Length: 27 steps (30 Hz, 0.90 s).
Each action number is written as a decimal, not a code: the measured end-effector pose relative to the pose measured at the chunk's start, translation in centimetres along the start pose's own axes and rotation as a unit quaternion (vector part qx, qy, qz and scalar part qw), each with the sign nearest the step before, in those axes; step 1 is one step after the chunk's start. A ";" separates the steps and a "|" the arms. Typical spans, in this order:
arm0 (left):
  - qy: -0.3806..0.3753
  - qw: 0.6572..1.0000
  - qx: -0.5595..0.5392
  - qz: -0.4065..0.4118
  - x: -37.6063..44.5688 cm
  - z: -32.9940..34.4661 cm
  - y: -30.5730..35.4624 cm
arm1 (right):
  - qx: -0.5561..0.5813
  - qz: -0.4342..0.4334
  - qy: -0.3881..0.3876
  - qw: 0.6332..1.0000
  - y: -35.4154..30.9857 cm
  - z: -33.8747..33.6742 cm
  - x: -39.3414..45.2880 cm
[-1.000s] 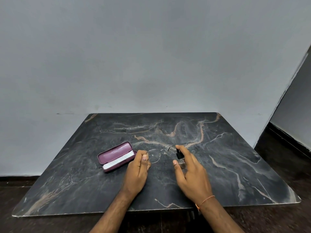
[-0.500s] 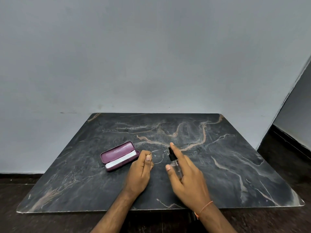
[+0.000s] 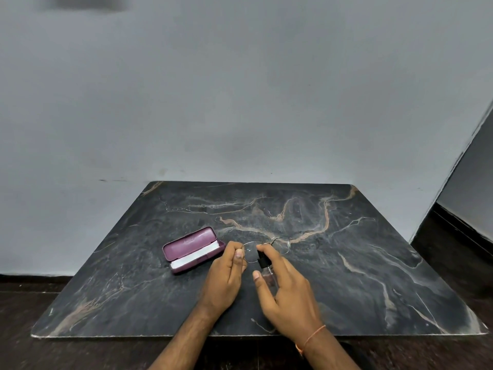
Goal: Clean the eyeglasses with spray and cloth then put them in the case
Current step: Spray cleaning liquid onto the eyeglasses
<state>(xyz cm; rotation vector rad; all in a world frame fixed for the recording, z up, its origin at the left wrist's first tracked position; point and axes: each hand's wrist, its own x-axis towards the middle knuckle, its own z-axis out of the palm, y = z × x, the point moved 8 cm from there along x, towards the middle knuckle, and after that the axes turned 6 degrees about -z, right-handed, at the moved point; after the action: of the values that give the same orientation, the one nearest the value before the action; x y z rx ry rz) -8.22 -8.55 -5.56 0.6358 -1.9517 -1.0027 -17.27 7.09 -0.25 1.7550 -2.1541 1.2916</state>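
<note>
Thin wire-rimmed eyeglasses are held just above the dark marble table, with my left hand pinching their left end. My right hand grips a small clear spray bottle with a black nozzle. The index finger rests on top of the nozzle, which points at the left lens. A maroon glasses case lies open to the left of my left hand, and a folded white cloth sits inside it.
A plain grey wall rises behind the table. Dark floor shows in front of the table and to the right, where the wall turns a corner.
My right hand has brought the spray bottle leftward and closer to the left lens. The left hand keeps its hold on the glasses.
</note>
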 end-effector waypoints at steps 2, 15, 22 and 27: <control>0.000 1.000 0.005 0.002 0.0 0.0 0.1 | -0.002 0.000 0.005 1.000 0.0 -0.1 0.1; -0.003 1.000 0.015 -0.010 0.0 0.3 -0.5 | 0.046 0.090 0.117 0.988 6.9 -4.7 -0.7; -0.002 1.000 0.017 -0.005 0.0 0.4 -0.7 | 0.135 0.156 0.194 0.959 13.4 -6.5 -1.3; -0.003 1.000 -0.002 -0.014 0.1 0.4 -1.2 | 0.187 0.160 0.192 0.950 14.0 -6.1 -1.7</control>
<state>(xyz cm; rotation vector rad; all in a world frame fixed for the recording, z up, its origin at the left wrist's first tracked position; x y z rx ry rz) -8.52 -9.13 -6.60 0.6613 -1.9508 -1.0261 -31.03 12.17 -4.94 1.1258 -2.1157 2.0376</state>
